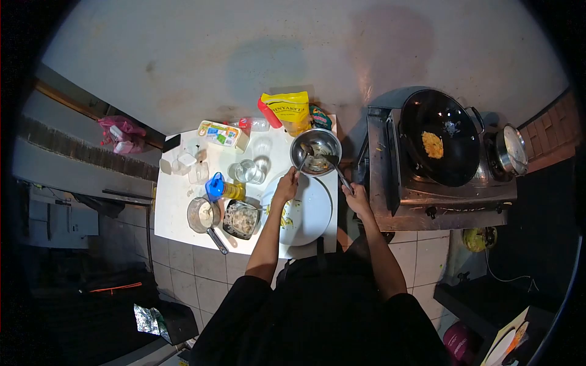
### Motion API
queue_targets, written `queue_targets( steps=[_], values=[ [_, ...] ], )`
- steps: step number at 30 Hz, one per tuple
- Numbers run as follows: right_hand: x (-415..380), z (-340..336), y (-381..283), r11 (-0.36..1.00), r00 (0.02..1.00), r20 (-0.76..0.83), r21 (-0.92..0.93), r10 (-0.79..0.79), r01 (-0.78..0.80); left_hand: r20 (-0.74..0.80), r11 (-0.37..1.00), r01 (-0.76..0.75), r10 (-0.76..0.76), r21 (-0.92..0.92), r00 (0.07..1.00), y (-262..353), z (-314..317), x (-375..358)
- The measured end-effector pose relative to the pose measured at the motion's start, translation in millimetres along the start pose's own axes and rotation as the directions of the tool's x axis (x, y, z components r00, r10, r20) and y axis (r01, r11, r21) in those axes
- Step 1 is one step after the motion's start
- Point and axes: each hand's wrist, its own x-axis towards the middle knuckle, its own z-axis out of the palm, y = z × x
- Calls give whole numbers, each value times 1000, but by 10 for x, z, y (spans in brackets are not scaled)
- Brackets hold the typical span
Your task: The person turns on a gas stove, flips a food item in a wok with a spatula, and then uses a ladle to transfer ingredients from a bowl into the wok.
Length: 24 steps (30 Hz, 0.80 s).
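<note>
A metal mixing bowl (317, 134) with some wet residue inside sits at the table's back right corner. My left hand (287, 185) is closed around the handle of a metal spoon (307, 150), whose head is inside the bowl. Closed on the handle of a dark spatula (345, 182), my right hand (358, 199) holds its blade at the bowl's right side. Below the bowl lies a large white plate (314, 210) with yellow-green scraps on it, partly hidden by my left forearm. On the stove to the right, a black wok (455, 161) holds a browned fritter-like piece (433, 145).
The stove (397, 216) stands right of the table, with a lidded pot (511, 150) at its far side. Across the table's left are a saucepan (202, 215), a black tray of pale food (240, 219), an oil bottle (233, 190), clear cups (246, 171) and a yellow pouch (288, 108).
</note>
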Motion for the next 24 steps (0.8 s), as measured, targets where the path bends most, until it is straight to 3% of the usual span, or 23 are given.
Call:
queue_targets(
  steps=[2,6,8,11,14,19,24],
  values=[
    [30,55,51,996,993,-114,79,-28,37,-24,997,14,-12,81,1000,5,-26,13],
    [87,1,-83,971,989,-150,240,20,17,-61,986,-84,94,147,994,-113,-3,12],
    [92,-47,-111,992,985,-149,85,-81,95,-104,999,-19,22,26,994,-9,-29,-22],
    [58,-2,-150,991,991,-132,122,-38,54,-182,991,-127,120,-31,976,188,-93,-44],
    [43,69,-103,991,989,-132,111,-65,80,-233,992,-117,102,-51,967,378,-139,-43],
    [59,148,4,993,994,-92,98,-61,70,-211,993,-119,111,-24,971,423,-109,-25],
    [57,164,-3,994,977,-185,5,-103,106,-224,989,-123,138,82,965,298,-17,-5]
  ],
)
